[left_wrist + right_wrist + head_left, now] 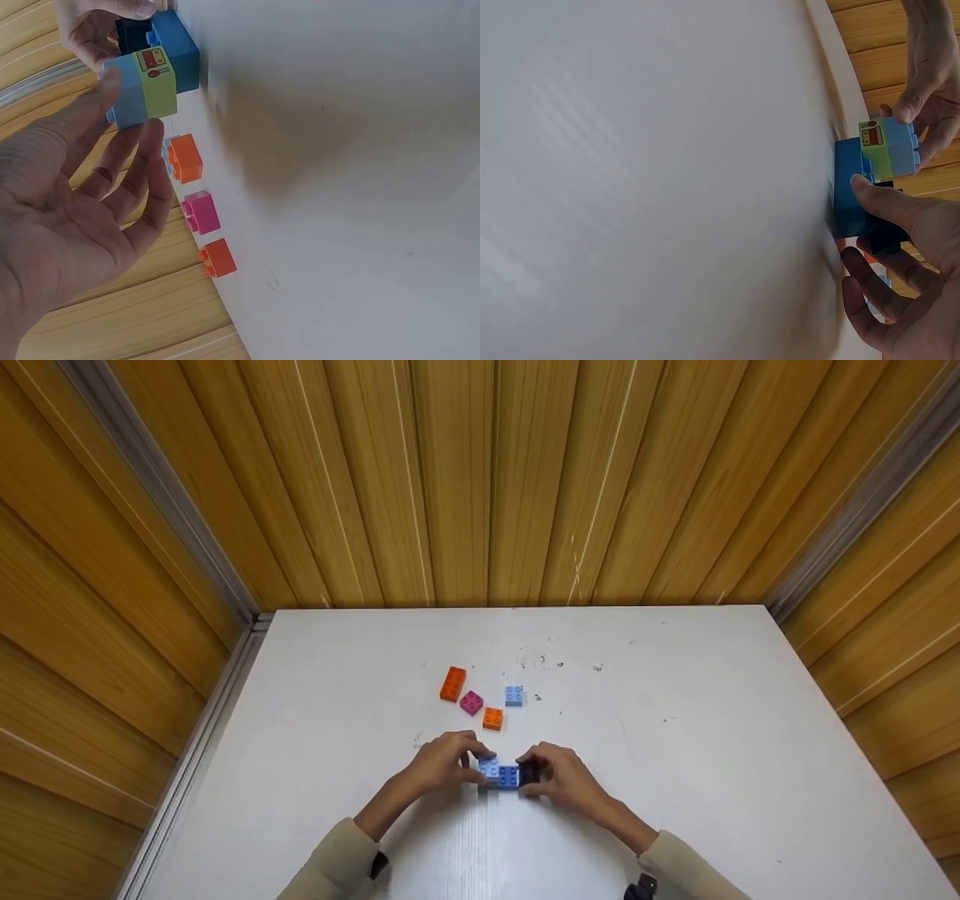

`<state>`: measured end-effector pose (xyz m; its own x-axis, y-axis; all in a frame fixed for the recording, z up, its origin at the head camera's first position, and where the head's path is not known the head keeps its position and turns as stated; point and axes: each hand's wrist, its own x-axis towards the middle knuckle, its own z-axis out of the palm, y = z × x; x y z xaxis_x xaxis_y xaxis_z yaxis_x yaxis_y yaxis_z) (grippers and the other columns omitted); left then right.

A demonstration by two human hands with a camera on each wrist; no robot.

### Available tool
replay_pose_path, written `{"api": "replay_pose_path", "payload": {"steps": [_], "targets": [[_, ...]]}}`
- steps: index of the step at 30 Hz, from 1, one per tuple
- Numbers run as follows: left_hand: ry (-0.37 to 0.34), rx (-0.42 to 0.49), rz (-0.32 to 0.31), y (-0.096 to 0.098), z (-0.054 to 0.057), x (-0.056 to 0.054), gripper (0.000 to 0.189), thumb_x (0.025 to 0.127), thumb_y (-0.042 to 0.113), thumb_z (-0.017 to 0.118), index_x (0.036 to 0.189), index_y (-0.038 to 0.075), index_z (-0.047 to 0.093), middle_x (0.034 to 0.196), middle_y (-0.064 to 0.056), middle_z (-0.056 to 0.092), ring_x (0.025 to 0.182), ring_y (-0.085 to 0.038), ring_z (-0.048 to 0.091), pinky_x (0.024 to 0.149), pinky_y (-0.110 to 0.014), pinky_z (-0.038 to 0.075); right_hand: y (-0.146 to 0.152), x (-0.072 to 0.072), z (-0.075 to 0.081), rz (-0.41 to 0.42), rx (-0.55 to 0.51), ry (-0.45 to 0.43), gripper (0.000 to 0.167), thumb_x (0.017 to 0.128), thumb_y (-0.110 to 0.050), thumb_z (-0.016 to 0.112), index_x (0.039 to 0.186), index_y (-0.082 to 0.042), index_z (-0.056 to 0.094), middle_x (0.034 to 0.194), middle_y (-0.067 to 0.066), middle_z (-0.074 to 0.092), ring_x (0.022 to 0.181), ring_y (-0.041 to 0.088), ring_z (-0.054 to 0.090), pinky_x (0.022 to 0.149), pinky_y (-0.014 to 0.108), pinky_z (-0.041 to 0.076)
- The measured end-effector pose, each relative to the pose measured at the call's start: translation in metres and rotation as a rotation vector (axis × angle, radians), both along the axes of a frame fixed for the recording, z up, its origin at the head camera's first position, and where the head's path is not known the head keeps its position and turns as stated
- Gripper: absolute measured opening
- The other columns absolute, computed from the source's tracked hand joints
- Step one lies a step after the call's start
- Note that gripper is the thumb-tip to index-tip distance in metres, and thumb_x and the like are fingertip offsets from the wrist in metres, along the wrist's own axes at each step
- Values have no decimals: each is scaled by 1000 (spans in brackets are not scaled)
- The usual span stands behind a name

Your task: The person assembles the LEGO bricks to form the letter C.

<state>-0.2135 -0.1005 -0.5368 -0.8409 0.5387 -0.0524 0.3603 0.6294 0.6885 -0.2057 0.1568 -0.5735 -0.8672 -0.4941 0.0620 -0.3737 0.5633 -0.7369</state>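
A long blue brick point(508, 777) lies on the table in front of the person. Over its left end sits a light blue brick point(124, 94) joined to a lime-green brick point(159, 84) with a small printed picture. My left hand point(448, 761) pinches the light blue brick between thumb and fingers. At the other end of the blue brick, my right hand point(562, 775) grips a black brick point(887, 234), thumb on the near side and fingers on the far side. Blue studs show between the two upper bricks in the head view.
Beyond the hands lie a long red-orange brick point(453, 683), a magenta brick point(471, 703), an orange brick point(493, 718) and a pale blue brick point(514, 696). The white table point(712, 750) meets yellow-brown panel walls point(450, 495) at the back and sides.
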Motion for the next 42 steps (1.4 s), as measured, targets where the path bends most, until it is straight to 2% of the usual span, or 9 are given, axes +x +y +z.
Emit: {"api": "replay_pose_path", "payload": {"steps": [6, 11, 15, 19, 24, 27, 29, 35, 42], "targets": [[-12, 76, -41, 0, -4, -4, 36, 84, 8, 83, 119, 6, 76, 97, -8, 70, 85, -21, 68, 74, -20, 51, 3, 1, 0, -14, -1, 12, 40, 78, -15, 88, 114, -9, 72, 109, 5, 71, 96, 16, 61, 82, 24, 51], [-37, 89, -147, -4, -7, -9, 35, 87, 12, 81, 121, 6, 75, 105, -11, 74, 88, -19, 70, 79, -20, 54, 6, 6, -4, -7, -14, 17, 40, 77, -16, 88, 113, -9, 72, 107, 6, 71, 93, 15, 61, 81, 22, 50], [-45, 102, -212, -6, -7, -21, 35, 92, 19, 76, 122, 2, 73, 110, -14, 76, 92, -24, 71, 80, -23, 55, 8, 8, -5, -6, -19, 14, 40, 77, -17, 89, 112, -8, 72, 106, 6, 72, 92, 14, 60, 79, 21, 49], [-37, 162, -162, -9, -8, -38, 32, 96, 16, 72, 120, -4, 71, 106, -19, 76, 92, -28, 70, 81, -27, 56, 6, 7, -4, -7, -21, 0, 41, 76, -17, 90, 112, -8, 72, 107, 7, 72, 91, 15, 60, 77, 21, 48], [15, 192, -6, -8, -11, -54, 30, 92, 6, 73, 120, -5, 70, 109, -22, 74, 91, -30, 68, 84, -37, 59, -2, 3, -2, -5, -12, 8, 42, 77, -18, 89, 114, -8, 72, 110, 6, 71, 93, 15, 59, 78, 22, 47], [57, 196, 55, -1, -15, -60, 38, 90, 0, 74, 127, -5, 67, 110, -23, 71, 94, -34, 66, 89, -47, 58, -3, 1, 0, -11, -12, 5, 42, 77, -18, 89, 115, -9, 72, 111, 5, 71, 94, 13, 58, 79, 22, 46], [75, 193, 64, 3, -17, -62, 42, 88, -1, 75, 129, -5, 66, 110, -23, 70, 94, -36, 65, 90, -48, 58, -3, 1, 0, -11, -17, 4, 42, 77, -18, 89, 115, -8, 72, 111, 5, 71, 92, 12, 56, 79, 22, 46], [50, 125, 96, 11, -22, -59, 48, 86, 1, 79, 132, 2, 66, 111, -15, 70, 93, -29, 64, 81, -33, 59, -3, 1, -1, 1, -15, 12, 43, 77, -19, 89, 115, -8, 72, 109, 5, 71, 91, 11, 56, 79, 21, 45], [39, 56, 133, 14, -26, -53, 41, 85, 5, 81, 125, 8, 72, 110, -10, 65, 90, -22, 61, 78, -26, 56, -3, 2, 0, -7, 2, 14, 42, 76, -17, 90, 113, -8, 72, 108, 5, 71, 90, 11, 55, 78, 21, 45]]}}
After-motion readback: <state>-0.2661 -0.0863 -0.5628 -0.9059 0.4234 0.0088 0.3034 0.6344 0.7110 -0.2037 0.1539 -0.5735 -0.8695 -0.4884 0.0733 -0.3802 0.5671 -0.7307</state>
